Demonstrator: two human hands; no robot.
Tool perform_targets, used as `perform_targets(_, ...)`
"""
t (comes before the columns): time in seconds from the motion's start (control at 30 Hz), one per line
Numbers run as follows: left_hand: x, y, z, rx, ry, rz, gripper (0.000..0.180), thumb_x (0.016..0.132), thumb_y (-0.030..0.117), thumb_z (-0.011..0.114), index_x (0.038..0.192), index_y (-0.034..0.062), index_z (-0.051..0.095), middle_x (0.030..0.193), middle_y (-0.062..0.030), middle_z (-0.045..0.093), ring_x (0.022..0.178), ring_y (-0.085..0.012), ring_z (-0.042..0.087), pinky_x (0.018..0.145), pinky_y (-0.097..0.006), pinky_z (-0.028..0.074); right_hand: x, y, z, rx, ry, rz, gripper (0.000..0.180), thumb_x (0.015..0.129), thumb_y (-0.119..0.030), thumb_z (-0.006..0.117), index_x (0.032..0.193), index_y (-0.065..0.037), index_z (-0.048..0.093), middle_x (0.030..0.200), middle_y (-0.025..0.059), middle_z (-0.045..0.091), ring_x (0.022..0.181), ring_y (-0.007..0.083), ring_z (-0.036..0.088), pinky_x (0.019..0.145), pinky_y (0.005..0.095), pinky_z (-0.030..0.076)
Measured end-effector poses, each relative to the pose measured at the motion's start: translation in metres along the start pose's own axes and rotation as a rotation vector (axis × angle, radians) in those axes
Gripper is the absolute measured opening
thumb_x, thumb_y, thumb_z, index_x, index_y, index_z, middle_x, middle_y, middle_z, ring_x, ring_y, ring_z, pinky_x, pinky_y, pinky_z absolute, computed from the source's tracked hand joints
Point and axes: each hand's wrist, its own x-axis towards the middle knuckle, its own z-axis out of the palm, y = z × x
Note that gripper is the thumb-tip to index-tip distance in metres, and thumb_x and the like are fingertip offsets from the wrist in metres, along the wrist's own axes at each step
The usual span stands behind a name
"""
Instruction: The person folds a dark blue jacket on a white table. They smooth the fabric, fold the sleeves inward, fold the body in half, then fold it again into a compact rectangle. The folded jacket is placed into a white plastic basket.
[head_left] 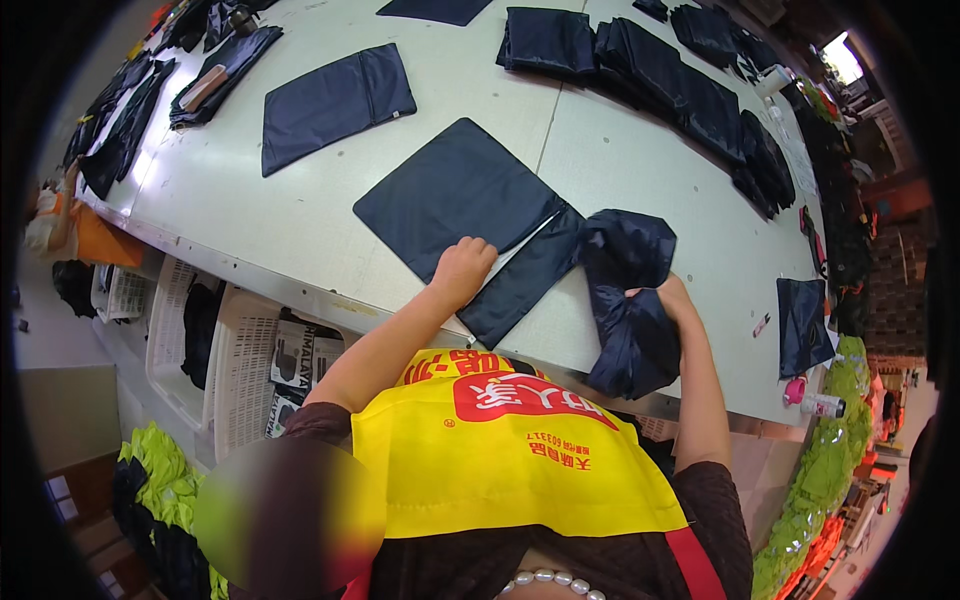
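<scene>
Fabric bundle (632, 345) in right hand (672, 300), grip closed; left hand (464, 272) on flat pouch (462, 195), likely steadying it, can't tell its grip

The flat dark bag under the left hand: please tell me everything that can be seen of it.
The bag looks like smooth navy fabric, four-sided, with rounded far corners. It lies flat and slantwise on the pale table. A pale gap runs across it near one side, and a small white tag shows at the near corner. The left hand touches it by the gap. I cannot tell whether the bunched cloth alongside is joined to it.
</scene>
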Motion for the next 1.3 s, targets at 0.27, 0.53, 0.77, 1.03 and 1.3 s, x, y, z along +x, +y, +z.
perform_targets(0.27,0.028,0.025,-0.052,-0.514,0.181,-0.127,0.010,0.087,0.011,0.059,0.089,0.0015,0.060,0.084,-0.0153,0.059,0.078,-0.0332,0.059,0.066,-0.034,0.047,-0.033,-0.129,0.075,-0.770,-0.411,-0.273,0.076,0.053,-0.048,0.080,0.105,0.002,0.056,0.097,0.0217,0.065,0.094,0.0365,0.063,0.080,0.0418,0.050)
perform_targets(0.53,0.012,0.034,-0.089,-0.189,0.104,0.207,0.011,0.080,0.009,0.061,0.090,0.0070,0.059,0.078,-0.0103,0.056,0.071,-0.0281,0.059,0.061,-0.035,0.047,0.034,-0.112,0.084,-0.561,-0.324,-0.170,0.070,0.054,-0.047,0.079,0.109,-0.008,0.063,0.106,0.0187,0.065,0.099,0.0338,0.061,0.084,0.0406,0.049)
perform_targets(0.77,0.027,0.072,-0.068,-0.005,0.010,0.374,0.022,0.076,0.011,0.056,0.097,0.0047,0.058,0.086,-0.0067,0.056,0.074,-0.0213,0.057,0.062,-0.030,0.047,0.057,-0.089,0.092,-0.114,-0.202,-0.237,0.049,0.070,-0.028,0.065,0.110,0.001,0.062,0.109,0.0247,0.063,0.104,0.0338,0.060,0.087,0.0367,0.046)
perform_targets(1.03,-0.049,0.051,-0.077,-0.328,0.041,0.000,0.085,0.072,0.024,0.077,0.138,0.0037,0.028,0.134,-0.0208,0.037,0.124,-0.0343,0.038,0.103,-0.039,0.034,0.017,-0.099,0.036,0.556,-0.250,-0.072,0.045,0.079,-0.017,0.067,0.119,0.000,0.057,0.111,0.0087,0.062,0.095,0.0189,0.059,0.084,0.0302,0.047)
perform_targets(1.3,-0.008,0.043,-0.014,-0.759,-0.110,-0.172,0.078,0.075,0.011,0.064,0.141,0.0007,0.025,0.137,-0.0259,0.037,0.129,-0.0383,0.036,0.108,-0.038,0.030,0.009,-0.091,0.043,0.999,-0.303,0.162,0.033,0.088,-0.022,0.059,0.115,-0.002,0.058,0.098,0.0066,0.064,0.085,0.0173,0.060,0.080,0.0294,0.049)
